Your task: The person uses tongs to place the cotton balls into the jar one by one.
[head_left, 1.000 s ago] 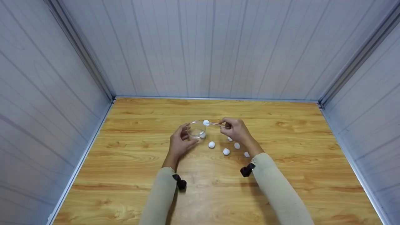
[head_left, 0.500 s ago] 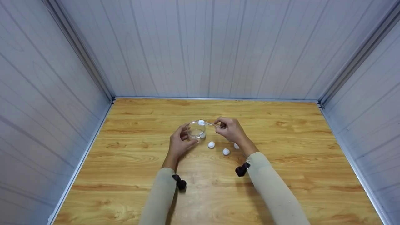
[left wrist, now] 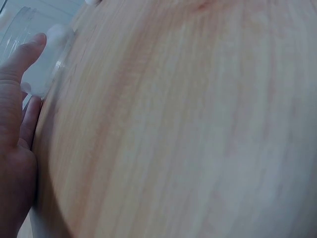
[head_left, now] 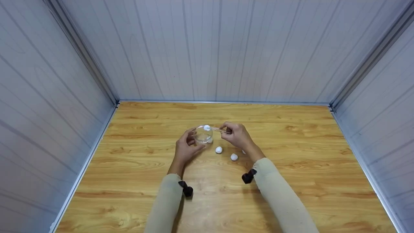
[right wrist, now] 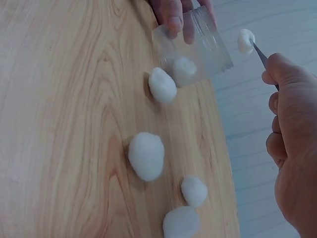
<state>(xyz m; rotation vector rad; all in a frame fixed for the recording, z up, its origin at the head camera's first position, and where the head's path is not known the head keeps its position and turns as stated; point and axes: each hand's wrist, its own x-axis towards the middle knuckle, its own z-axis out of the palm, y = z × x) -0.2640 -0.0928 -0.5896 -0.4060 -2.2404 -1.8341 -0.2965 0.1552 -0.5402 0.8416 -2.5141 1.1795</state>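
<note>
The left hand grips the clear jar from eight o'clock, presumably to steady it, while the right hand, at three o'clock, pinches tweezers holding a cotton ball above the jar.

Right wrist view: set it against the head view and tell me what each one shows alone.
Only the right wrist view: four loose balls on the table, where the head view gives two whole and a sliver of a third; and a visible gap between the held ball and the jar.

Only the head view: both sleeves and the black wrist devices.

Both: the left hand on the jar, the right hand gripping tweezers, and a ball seen through the jar's wall.
</note>
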